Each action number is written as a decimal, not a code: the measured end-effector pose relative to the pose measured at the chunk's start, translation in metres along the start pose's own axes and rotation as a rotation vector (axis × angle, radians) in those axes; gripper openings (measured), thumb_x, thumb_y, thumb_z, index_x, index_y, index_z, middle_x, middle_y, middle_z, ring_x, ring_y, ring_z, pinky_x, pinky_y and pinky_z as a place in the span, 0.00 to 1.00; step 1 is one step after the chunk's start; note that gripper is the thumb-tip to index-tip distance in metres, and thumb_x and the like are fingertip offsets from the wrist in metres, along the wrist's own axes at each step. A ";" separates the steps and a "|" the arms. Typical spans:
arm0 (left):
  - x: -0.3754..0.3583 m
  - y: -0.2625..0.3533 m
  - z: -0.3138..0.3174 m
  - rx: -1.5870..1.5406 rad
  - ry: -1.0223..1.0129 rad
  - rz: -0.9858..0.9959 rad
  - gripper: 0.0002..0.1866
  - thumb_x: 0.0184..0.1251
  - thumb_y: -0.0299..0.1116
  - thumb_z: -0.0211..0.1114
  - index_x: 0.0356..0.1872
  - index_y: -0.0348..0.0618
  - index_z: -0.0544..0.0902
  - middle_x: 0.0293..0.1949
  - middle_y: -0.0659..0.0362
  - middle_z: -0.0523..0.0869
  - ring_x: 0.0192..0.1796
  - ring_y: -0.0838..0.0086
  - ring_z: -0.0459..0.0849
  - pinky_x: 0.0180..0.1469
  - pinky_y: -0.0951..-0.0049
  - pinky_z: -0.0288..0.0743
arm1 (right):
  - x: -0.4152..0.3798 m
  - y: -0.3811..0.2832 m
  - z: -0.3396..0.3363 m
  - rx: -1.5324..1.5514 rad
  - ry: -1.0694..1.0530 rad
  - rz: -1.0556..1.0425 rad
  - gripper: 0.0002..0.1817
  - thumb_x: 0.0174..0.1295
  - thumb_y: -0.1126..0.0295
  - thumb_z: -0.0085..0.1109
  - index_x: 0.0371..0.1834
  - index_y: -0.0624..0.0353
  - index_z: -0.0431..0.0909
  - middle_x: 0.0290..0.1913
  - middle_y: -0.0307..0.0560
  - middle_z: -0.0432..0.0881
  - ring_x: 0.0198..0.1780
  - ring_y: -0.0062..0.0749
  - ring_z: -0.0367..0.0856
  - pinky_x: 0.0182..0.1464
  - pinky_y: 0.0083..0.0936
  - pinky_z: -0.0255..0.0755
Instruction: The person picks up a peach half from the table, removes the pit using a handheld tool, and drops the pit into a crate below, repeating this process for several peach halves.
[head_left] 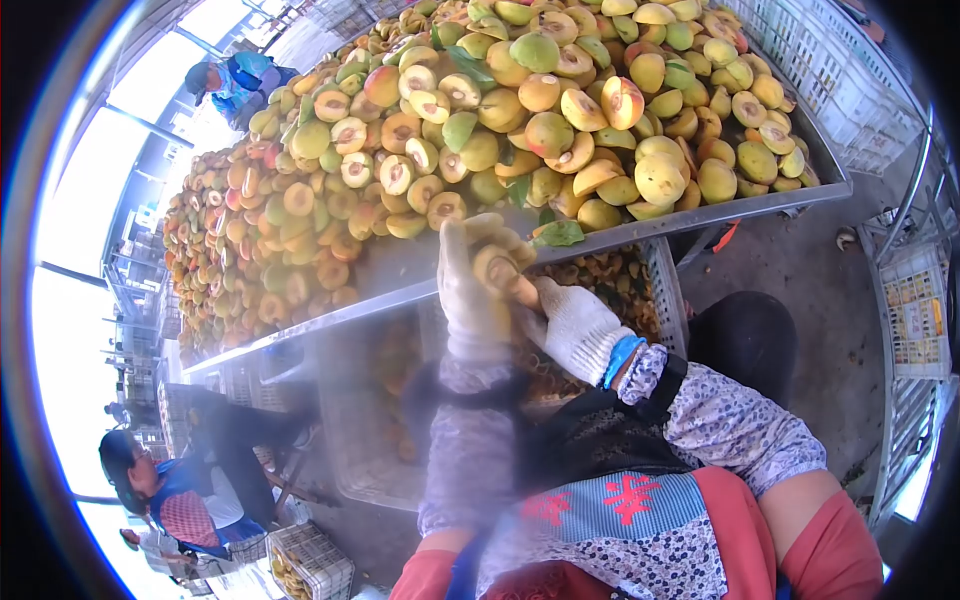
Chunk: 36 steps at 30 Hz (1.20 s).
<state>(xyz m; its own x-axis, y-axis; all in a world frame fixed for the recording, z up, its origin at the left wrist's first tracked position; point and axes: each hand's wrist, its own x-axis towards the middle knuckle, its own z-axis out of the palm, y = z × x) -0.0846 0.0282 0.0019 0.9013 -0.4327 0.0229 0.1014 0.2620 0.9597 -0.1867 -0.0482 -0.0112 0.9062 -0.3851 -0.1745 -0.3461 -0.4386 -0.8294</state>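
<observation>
Both of my hands are in white knit gloves at the near edge of a metal table (700, 210) heaped with halved fruit (530, 110). My left hand (478, 285) is wrapped round a cut fruit half (495, 268), its cut face turned up. Against that fruit, my right hand (575, 325) is closed, with its thumb near the cut face; whether it grips a tool is hidden. A green leaf (559, 233) lies on the table rim just beyond my hands.
Below the table edge is a crate (668, 300) with fruit pieces. Stacked white crates (815, 85) stand at the back right, another crate (915, 310) at the right. One person (235, 85) is at the far left, another (190, 500) sits at the lower left near a crate (310, 555).
</observation>
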 end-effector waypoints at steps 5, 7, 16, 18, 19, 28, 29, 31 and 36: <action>0.010 0.000 -0.017 0.258 -0.300 0.000 0.28 0.74 0.56 0.56 0.46 0.33 0.78 0.33 0.53 0.81 0.27 0.63 0.82 0.27 0.69 0.79 | -0.003 0.007 -0.002 -0.054 0.005 -0.032 0.17 0.70 0.56 0.54 0.42 0.63 0.77 0.37 0.65 0.83 0.43 0.65 0.81 0.44 0.51 0.73; 0.006 0.003 -0.009 0.104 -0.203 -0.090 0.27 0.75 0.56 0.56 0.46 0.34 0.78 0.32 0.53 0.81 0.28 0.64 0.82 0.26 0.69 0.78 | -0.004 0.005 -0.003 0.018 -0.006 -0.051 0.17 0.70 0.57 0.55 0.42 0.63 0.77 0.37 0.65 0.83 0.44 0.65 0.81 0.45 0.51 0.73; 0.001 -0.004 0.005 -0.103 -0.022 -0.091 0.27 0.75 0.58 0.54 0.44 0.38 0.77 0.31 0.57 0.79 0.32 0.65 0.82 0.25 0.71 0.77 | -0.003 0.001 -0.005 0.053 -0.006 -0.015 0.17 0.70 0.57 0.54 0.41 0.63 0.78 0.37 0.65 0.83 0.44 0.66 0.80 0.45 0.50 0.73; -0.001 -0.007 0.002 -0.025 -0.054 -0.046 0.28 0.75 0.59 0.54 0.44 0.38 0.77 0.31 0.56 0.79 0.31 0.65 0.82 0.25 0.72 0.77 | -0.005 0.002 -0.005 -0.005 -0.008 0.012 0.17 0.70 0.57 0.54 0.42 0.62 0.77 0.37 0.65 0.83 0.43 0.65 0.80 0.45 0.51 0.73; -0.001 -0.007 0.000 0.106 -0.099 0.028 0.29 0.75 0.59 0.53 0.45 0.37 0.77 0.32 0.56 0.80 0.31 0.65 0.82 0.25 0.73 0.77 | -0.006 0.003 -0.004 -0.015 0.006 0.005 0.16 0.70 0.57 0.54 0.42 0.62 0.77 0.37 0.65 0.83 0.43 0.65 0.80 0.45 0.51 0.73; 0.012 0.012 0.000 0.079 -0.288 -0.211 0.31 0.78 0.57 0.51 0.55 0.33 0.76 0.37 0.52 0.83 0.33 0.66 0.84 0.32 0.71 0.81 | -0.003 0.010 -0.010 0.005 0.009 -0.035 0.18 0.71 0.56 0.53 0.44 0.63 0.77 0.39 0.65 0.84 0.45 0.64 0.81 0.46 0.49 0.74; 0.006 0.012 0.007 0.076 -0.259 -0.058 0.31 0.78 0.56 0.50 0.56 0.33 0.76 0.37 0.52 0.84 0.34 0.67 0.84 0.35 0.70 0.81 | -0.004 0.009 -0.012 0.126 -0.004 -0.014 0.19 0.72 0.55 0.53 0.45 0.64 0.78 0.40 0.65 0.84 0.46 0.64 0.81 0.47 0.47 0.74; -0.003 0.000 0.019 0.057 -0.160 0.004 0.31 0.78 0.57 0.49 0.57 0.33 0.76 0.38 0.53 0.84 0.35 0.67 0.84 0.37 0.71 0.81 | -0.002 0.013 -0.004 0.261 -0.011 -0.060 0.21 0.73 0.54 0.52 0.46 0.65 0.78 0.40 0.65 0.84 0.46 0.64 0.81 0.47 0.46 0.74; 0.010 0.005 0.001 0.399 -0.274 -0.017 0.34 0.77 0.61 0.46 0.53 0.34 0.79 0.31 0.53 0.83 0.29 0.70 0.82 0.32 0.74 0.79 | 0.018 0.038 0.025 0.729 -0.221 -0.213 0.22 0.78 0.54 0.48 0.52 0.62 0.81 0.27 0.37 0.80 0.37 0.16 0.79 0.38 0.18 0.72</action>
<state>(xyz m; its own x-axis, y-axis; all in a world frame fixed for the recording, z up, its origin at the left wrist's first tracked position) -0.0757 0.0243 0.0068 0.7513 -0.6594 0.0281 -0.1026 -0.0747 0.9919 -0.1776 -0.0513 -0.0591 0.9888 -0.1485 -0.0114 0.0169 0.1879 -0.9820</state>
